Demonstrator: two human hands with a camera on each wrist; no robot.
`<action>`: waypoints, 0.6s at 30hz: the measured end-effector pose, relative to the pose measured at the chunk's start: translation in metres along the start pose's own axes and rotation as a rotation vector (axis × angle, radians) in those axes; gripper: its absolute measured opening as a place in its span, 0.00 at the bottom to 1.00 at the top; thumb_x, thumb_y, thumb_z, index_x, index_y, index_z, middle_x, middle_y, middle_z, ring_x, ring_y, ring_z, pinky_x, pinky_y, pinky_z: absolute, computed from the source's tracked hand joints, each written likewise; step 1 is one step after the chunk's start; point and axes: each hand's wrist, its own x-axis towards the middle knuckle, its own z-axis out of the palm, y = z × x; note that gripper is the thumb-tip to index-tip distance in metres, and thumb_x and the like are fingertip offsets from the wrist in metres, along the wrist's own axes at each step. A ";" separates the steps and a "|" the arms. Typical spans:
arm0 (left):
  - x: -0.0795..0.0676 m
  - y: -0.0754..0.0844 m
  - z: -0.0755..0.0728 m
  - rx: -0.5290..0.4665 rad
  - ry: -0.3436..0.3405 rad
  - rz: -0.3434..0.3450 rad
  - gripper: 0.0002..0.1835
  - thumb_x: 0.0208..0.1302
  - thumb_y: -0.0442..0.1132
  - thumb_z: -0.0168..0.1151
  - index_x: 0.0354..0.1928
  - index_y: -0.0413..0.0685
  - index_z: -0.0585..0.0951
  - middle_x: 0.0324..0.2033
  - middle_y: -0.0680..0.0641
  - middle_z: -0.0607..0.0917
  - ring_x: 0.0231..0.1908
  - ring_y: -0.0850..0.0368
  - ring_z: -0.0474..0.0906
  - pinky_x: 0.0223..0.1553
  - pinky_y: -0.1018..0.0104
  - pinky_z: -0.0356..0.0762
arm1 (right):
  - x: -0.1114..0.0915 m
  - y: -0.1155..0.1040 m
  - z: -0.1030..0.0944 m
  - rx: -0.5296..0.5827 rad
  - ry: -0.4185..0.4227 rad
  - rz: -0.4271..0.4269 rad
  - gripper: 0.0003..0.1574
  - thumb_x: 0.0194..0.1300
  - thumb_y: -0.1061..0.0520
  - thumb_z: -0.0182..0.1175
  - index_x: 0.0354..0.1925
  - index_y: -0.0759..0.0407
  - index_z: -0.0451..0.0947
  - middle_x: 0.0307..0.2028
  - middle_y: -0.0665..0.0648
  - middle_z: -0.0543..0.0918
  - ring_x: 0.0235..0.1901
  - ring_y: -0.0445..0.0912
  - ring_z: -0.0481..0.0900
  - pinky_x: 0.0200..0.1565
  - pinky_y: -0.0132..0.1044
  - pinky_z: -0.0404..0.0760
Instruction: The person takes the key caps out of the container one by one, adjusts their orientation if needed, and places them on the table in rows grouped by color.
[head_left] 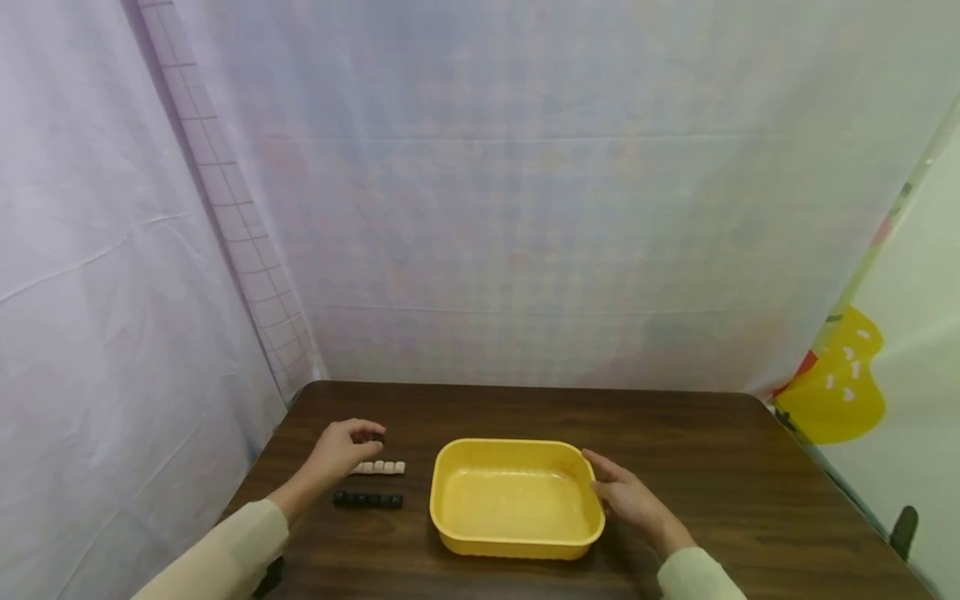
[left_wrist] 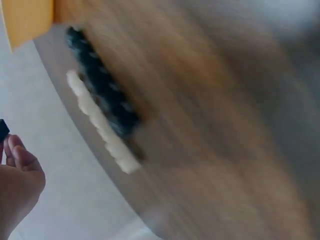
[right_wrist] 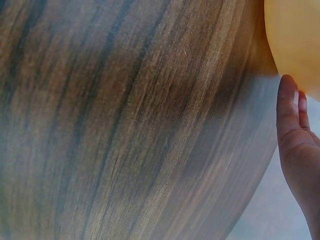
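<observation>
My left hand (head_left: pixel 343 448) pinches a small black cube (head_left: pixel 378 438) between thumb and fingertips, above the table's left part. In the left wrist view that black cube (left_wrist: pixel 3 130) shows at the left edge, at the fingertips. Below the hand lies a row of beige cubes (head_left: pixel 378 468), its left end partly hidden by the hand. Nearer me runs a row of black cubes (head_left: pixel 368 500). My right hand (head_left: pixel 630 500) holds the right side of a yellow basin (head_left: pixel 517 550), thumb over the rim and fingers along the outside wall.
Everything stands on a dark wood-grain table (head_left: pixel 720 467) with rounded far corners. White curtains (head_left: pixel 525 208) hang behind it and on the left. A yellow shape (head_left: pixel 840 383) decorates the covering on the right. The basin's inside shows a bare floor.
</observation>
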 end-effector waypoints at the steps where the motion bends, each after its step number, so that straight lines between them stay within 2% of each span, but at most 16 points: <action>1: -0.003 -0.005 -0.003 -0.003 0.005 -0.011 0.12 0.61 0.33 0.67 0.46 0.44 0.87 0.38 0.49 0.84 0.38 0.54 0.78 0.37 0.59 0.76 | 0.000 0.000 0.000 0.000 -0.002 -0.005 0.37 0.72 0.65 0.47 0.75 0.68 0.50 0.61 0.78 0.66 0.40 0.52 0.79 0.37 0.42 0.81; 6: -0.015 -0.029 -0.016 0.041 0.011 -0.032 0.13 0.56 0.31 0.67 0.45 0.39 0.86 0.32 0.50 0.84 0.34 0.56 0.78 0.34 0.61 0.75 | 0.000 0.001 0.000 -0.001 -0.002 -0.011 0.37 0.72 0.66 0.48 0.75 0.69 0.50 0.58 0.75 0.70 0.31 0.48 0.75 0.32 0.37 0.77; 13: -0.026 -0.056 -0.029 0.133 -0.010 -0.018 0.13 0.53 0.33 0.71 0.42 0.38 0.87 0.34 0.48 0.86 0.35 0.53 0.80 0.37 0.58 0.77 | 0.000 0.001 0.000 0.000 -0.005 -0.018 0.37 0.72 0.66 0.48 0.75 0.70 0.50 0.56 0.75 0.70 0.33 0.48 0.76 0.33 0.38 0.78; 18: -0.029 -0.074 -0.037 0.183 -0.045 -0.003 0.12 0.50 0.32 0.73 0.39 0.39 0.87 0.35 0.45 0.87 0.37 0.49 0.81 0.41 0.53 0.78 | 0.000 0.001 -0.001 -0.012 -0.003 -0.022 0.37 0.72 0.66 0.48 0.75 0.69 0.50 0.57 0.75 0.70 0.31 0.48 0.74 0.32 0.36 0.76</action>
